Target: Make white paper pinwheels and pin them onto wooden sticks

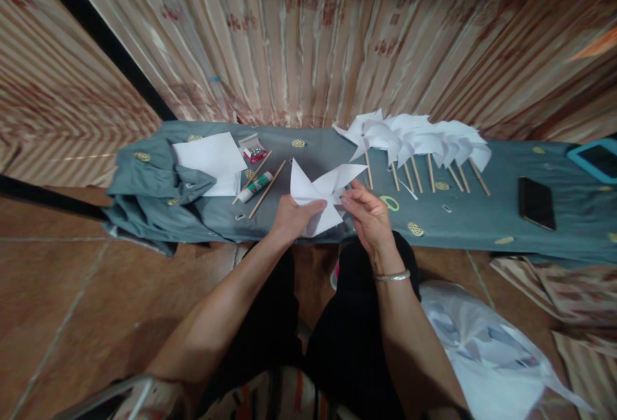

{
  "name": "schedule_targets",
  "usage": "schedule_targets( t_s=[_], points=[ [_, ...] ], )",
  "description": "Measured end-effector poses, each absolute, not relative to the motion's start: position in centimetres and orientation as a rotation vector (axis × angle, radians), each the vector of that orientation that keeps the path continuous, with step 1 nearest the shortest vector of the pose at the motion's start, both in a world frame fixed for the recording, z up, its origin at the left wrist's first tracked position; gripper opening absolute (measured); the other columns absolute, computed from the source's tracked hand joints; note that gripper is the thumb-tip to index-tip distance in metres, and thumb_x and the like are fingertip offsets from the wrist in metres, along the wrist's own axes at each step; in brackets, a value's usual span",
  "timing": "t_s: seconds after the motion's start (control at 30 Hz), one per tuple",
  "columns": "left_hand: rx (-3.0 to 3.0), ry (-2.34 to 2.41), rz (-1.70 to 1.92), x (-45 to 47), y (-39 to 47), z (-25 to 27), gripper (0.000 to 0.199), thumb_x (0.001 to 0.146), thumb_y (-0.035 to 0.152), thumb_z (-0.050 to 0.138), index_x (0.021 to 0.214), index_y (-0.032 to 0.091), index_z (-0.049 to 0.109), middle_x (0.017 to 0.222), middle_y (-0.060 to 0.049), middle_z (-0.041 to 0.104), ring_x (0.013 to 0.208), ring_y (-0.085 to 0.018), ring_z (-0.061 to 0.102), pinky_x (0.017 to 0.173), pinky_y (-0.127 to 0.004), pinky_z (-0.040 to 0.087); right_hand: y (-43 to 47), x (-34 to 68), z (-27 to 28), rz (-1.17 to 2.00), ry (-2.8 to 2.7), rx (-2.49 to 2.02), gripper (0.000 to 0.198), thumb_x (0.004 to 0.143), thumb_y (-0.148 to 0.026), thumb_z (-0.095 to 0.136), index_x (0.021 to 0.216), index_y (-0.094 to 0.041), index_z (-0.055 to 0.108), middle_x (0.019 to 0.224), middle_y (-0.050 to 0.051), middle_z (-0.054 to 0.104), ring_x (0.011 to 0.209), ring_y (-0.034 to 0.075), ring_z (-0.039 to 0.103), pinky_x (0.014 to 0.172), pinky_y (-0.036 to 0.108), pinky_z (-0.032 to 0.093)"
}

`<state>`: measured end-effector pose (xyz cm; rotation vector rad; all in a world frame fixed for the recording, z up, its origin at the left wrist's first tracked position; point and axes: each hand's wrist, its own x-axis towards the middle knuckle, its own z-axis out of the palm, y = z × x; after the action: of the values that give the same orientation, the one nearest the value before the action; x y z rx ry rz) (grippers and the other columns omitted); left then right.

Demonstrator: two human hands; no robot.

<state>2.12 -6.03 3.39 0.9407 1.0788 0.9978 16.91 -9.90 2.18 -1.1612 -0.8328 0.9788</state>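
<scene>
A white paper pinwheel [322, 190] with folded blades is in front of me, above the near edge of the cloth. My left hand [295, 216] grips it from the left, thumb pressed close to its centre. At its right side my right hand [369, 213] has thumb and forefinger pinched together; a small dark thing seems to be at the fingertips, too tiny to name. To the left lie two wooden sticks [268, 189], a green and white glue stick [255, 187] and an open small red box [254, 151] of shiny pins.
Several finished pinwheels on sticks [424, 137] overlap at the back right. White paper sheets [212, 158] lie at left. A green scissors handle [389, 203], a phone [536, 203] and a blue-framed tablet [598, 160] are rightward. A plastic bag [486, 343] of white paper pieces stands on the floor.
</scene>
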Motion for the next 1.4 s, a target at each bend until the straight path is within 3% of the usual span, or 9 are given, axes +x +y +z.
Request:
schedule_targets(
  t_s=[0.1,0.3,0.6,0.83,1.1,1.4],
  points=[
    [0.969,1.073,0.987,2.08,-5.98,3.28,0.029,0.048,0.028,0.085,0.072,0.014,0.076,0.075,-0.005,0.075,0.069,-0.021,0.068,0.066,-0.03,0.054,-10.08,16.98,2.19,0.879,-0.935,-1.21,0.024,0.063,-0.042,0.082,0.072,-0.024,0.071,0.134,0.006,0.058,0.131,0.029,0.047,0.112,0.045,0.032],
    [1.082,1.084,0.917,2.03,-6.21,3.71,0.022,0.052,0.022,0.08,0.072,0.014,0.077,0.073,-0.002,0.075,0.066,-0.019,0.067,0.062,-0.027,0.052,-10.2,17.05,2.3,0.765,-1.133,-1.257,0.014,0.073,-0.039,0.076,0.073,-0.026,0.07,0.115,0.005,0.062,0.122,0.025,0.053,0.108,0.04,0.036],
    [1.114,1.049,0.89,2.0,-6.5,4.14,0.025,0.054,0.025,0.081,0.075,0.013,0.077,0.076,-0.004,0.075,0.07,-0.022,0.068,0.064,-0.029,0.054,-9.94,17.36,1.71,0.786,-1.117,-1.267,0.012,0.072,-0.036,0.077,0.074,-0.027,0.071,0.123,0.003,0.061,0.134,0.026,0.043,0.118,0.042,0.023],
    [1.124,1.051,0.92,1.8,-6.01,3.84,0.035,0.052,0.03,0.08,0.081,0.01,0.077,0.081,-0.006,0.076,0.073,-0.021,0.068,0.069,-0.031,0.054,-10.25,17.23,2.01,0.859,-1.049,-1.207,0.018,0.068,-0.039,0.08,0.073,-0.025,0.07,0.113,0.004,0.063,0.117,0.025,0.056,0.105,0.041,0.039],
    [1.14,1.049,0.96,1.72,-5.89,3.81,0.034,0.054,0.031,0.079,0.08,0.01,0.076,0.079,-0.006,0.076,0.073,-0.021,0.068,0.066,-0.029,0.054,-10.43,17.11,1.92,0.875,-1.171,-1.227,0.015,0.071,-0.039,0.078,0.074,-0.026,0.072,0.133,0.003,0.057,0.135,0.027,0.044,0.115,0.042,0.027],
    [1.14,1.034,0.968,1.55,-5.96,3.88,0.034,0.053,0.032,0.08,0.078,0.009,0.076,0.078,-0.006,0.075,0.071,-0.021,0.067,0.065,-0.029,0.054,-10.37,17.19,1.67,0.906,-1.17,-1.223,0.014,0.071,-0.038,0.078,0.075,-0.026,0.072,0.136,0.003,0.056,0.139,0.027,0.039,0.118,0.043,0.024]
  ],
)
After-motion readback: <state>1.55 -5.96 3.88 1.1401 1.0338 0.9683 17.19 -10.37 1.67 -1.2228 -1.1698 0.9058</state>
